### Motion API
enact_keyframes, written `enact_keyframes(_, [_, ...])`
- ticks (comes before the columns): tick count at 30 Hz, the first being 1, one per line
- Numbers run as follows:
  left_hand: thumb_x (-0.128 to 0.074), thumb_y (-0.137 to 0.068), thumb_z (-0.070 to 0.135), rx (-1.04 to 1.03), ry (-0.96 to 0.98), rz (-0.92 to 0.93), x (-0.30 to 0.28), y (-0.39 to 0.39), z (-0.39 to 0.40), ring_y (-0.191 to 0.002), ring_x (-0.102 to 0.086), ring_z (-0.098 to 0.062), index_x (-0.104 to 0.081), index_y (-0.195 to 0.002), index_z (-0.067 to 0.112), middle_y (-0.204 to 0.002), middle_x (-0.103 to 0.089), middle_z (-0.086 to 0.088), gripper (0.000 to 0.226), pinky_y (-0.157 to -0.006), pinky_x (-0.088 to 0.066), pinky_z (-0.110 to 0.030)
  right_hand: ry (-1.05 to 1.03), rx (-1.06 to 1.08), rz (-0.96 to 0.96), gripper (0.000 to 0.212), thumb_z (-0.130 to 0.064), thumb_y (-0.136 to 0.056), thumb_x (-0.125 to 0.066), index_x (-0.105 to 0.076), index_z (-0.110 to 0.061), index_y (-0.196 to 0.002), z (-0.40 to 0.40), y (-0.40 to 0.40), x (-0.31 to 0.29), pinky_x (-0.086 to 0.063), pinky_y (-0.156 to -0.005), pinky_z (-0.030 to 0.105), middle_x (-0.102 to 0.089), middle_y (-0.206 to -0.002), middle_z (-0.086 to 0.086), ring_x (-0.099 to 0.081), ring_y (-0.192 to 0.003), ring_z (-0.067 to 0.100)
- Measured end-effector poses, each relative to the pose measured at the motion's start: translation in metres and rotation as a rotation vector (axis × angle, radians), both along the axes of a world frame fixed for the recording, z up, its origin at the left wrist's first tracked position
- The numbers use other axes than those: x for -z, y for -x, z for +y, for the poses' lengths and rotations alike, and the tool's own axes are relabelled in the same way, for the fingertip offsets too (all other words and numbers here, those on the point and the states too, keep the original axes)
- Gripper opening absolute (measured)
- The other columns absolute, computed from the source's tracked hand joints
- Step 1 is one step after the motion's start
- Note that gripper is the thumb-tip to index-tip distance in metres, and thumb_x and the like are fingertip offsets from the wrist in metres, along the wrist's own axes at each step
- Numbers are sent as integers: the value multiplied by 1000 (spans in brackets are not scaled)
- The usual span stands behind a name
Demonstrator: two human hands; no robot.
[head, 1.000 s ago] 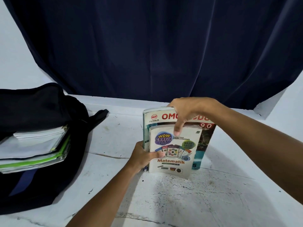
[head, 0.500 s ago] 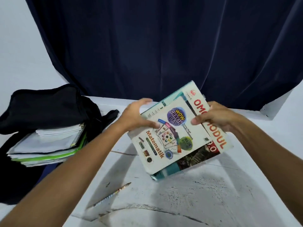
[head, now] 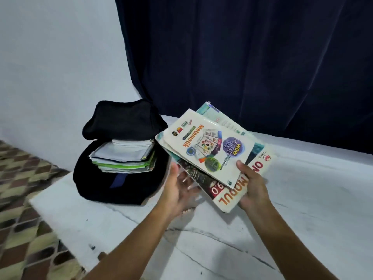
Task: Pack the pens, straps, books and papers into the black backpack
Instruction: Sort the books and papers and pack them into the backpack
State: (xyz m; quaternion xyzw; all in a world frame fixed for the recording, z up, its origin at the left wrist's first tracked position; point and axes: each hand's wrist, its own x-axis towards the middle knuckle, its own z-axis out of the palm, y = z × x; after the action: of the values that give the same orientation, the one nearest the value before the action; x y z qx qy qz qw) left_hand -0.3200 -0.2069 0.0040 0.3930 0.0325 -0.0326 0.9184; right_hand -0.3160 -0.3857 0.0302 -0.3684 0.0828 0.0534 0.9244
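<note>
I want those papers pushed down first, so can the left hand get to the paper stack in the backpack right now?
Probably yes. The left hand is open and holds nothing, the black backpack lies open just beside it, and the paper stack sits uncovered in its mouth. The books, held by the right hand, stay off to the side.

Backpack (head: 121, 184) on table (head: 302, 209), papers (head: 123, 156) inside; books (head: 214, 154) right of it.

A white desk (head: 302, 209) with dark cracks and scuffs lies under both hands and runs on to their right. Behind them, beyond the desk's far edge, a dark navy curtain (head: 242, 57) hangs in folds. A pale, bare wall (head: 60, 57) stands to the left of it. Lower left of the hands, beside the desk, is a floor (head: 24, 199) patterned in brown and cream diamonds.
</note>
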Motion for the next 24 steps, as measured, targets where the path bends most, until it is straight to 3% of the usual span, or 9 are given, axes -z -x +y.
enact_keyframes(3, [-80, -69, 40, -66, 55, -17, -16, -2, 6, -113, -64, -36, -54, -135, 9, -124, -66, -18, 77, -94, -52, -53, -24, -12, -20, 34, -4, -80, -65, -65, -16, -112, 38, 14, 12, -57, -81, 52, -74, -103, 16, -72, -89, 32])
enact_keyframes(6, [-73, -75, 15, -167, -22, 63, -16, -3, 40, -99, -70, -34, -61, -128, 8, -114, -70, -17, 54, -81, -57, -48, -35, -39, -52, 45, -4, -74, -68, -64, -18, -117, 64, 25, 19, -55, -87, 53, -73, -109, 15, -71, -96, 32])
enact_keyframes(8, [-70, -75, 12, -162, -61, 62, -16, 0, 64, -89, -72, -31, -66, -116, 9, -106, -73, -16, 41, -74, -58, -44, -8, -71, -82, 48, -3, -72, -69, -63, -20, -117, 76, 30, 21, -58, -83, 51, -73, -110, 12, -70, -98, 32])
enact_keyframes(10, [-72, -73, 12, -141, -117, 37, -22, 0, 91, -90, -71, -32, -66, -110, 9, -106, -72, -17, 37, -80, -56, -48, 60, -120, -151, 51, -6, -68, -76, -64, -17, -116, 84, 29, 22, -60, -73, 45, -72, -110, 13, -70, -98, 33])
enact_keyframes(13, [-82, -60, 16, -144, -216, -9, -39, -8, 138, -99, -69, -36, -64, -116, 7, -115, -69, -20, 59, -83, -57, -51, 8, -281, -250, 85, -38, -55, -92, -58, -8, -127, 82, 16, 15, -58, -81, 45, -66, -119, 19, -64, -105, 35])
enact_keyframes(16, [-83, -58, 15, -101, -366, 27, -53, -22, 187, -99, -69, -36, -67, -111, 9, -114, -70, -19, 56, -82, -57, -49, 67, -466, -171, 111, -70, -47, -82, -54, -7, -134, 83, -7, 2, -52, -91, 49, -59, -131, 22, -57, -116, 42])
enact_keyframes(19, [-78, -66, 12, -31, -522, 70, -54, -39, 224, -97, -70, -35, -68, -112, 8, -112, -71, -17, 47, -85, -56, -47, 364, -503, -153, 82, -67, -63, -74, -62, -12, -122, 118, -23, -6, -58, -83, 48, -66, -121, 18, -66, -106, 36])
enact_keyframes(22, [-82, -66, 14, 72, -630, 94, -40, -55, 254, -96, -71, -36, -66, -119, 7, -112, -71, -19, 56, -81, -58, -44, 643, -460, -158, 54, -41, -78, -66, -61, -13, -124, 175, -30, -5, -59, -81, 41, -73, -109, 10, -72, -97, 28])
enact_keyframes(24, [-83, -67, 16, 117, -647, 90, -30, -68, 275, -95, -71, -36, -64, -122, 9, -113, -70, -19, 59, -74, -59, -41, 671, -411, -89, 44, -28, -83, -70, -63, -11, -123, 207, -34, 5, -59, -81, 43, -74, -105, 11, -72, -94, 29])
